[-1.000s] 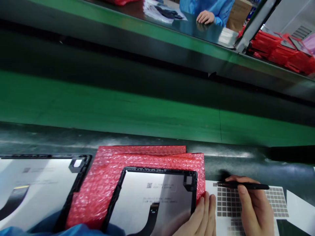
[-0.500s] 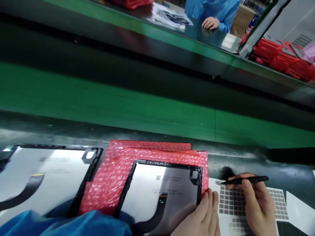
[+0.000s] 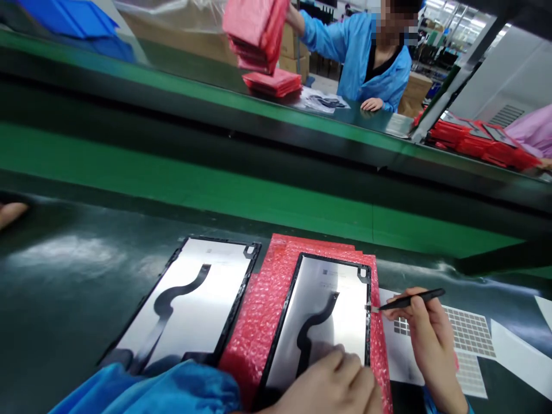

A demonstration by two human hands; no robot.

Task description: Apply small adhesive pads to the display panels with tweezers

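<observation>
My right hand (image 3: pixel 431 339) pinches slim black tweezers (image 3: pixel 416 299) pointing left. A small pale piece (image 3: pixel 375 310) sits at their tip, by the right edge of a display panel (image 3: pixel 345 322). That panel has a black frame, a silvery back and a dark flat cable (image 3: pixel 305 332). Over the panel's lower right part lies my left hand (image 3: pixel 332 382), its fingers curled and their tips mostly hidden. Beneath the panel is red bubble wrap (image 3: pixel 250 322). A second display panel (image 3: pixel 207 310) with a similar cable lies to the left, its lower part behind my blue sleeve (image 3: pixel 172 388).
Sheets of small grey squares (image 3: pixel 470 330) lie at the right beside white paper (image 3: pixel 521 351). Across a raised green ledge (image 3: pixel 194 115), a co-worker in blue (image 3: pixel 357 52) lifts a red stack (image 3: pixel 256 31). Another person's fingers (image 3: pixel 11 214) show at the left edge.
My right hand has brought the tweezers left from the sticker sheet to the panel's edge. My left hand has gone from flat beside the edge to curled over the panel. The view has shifted.
</observation>
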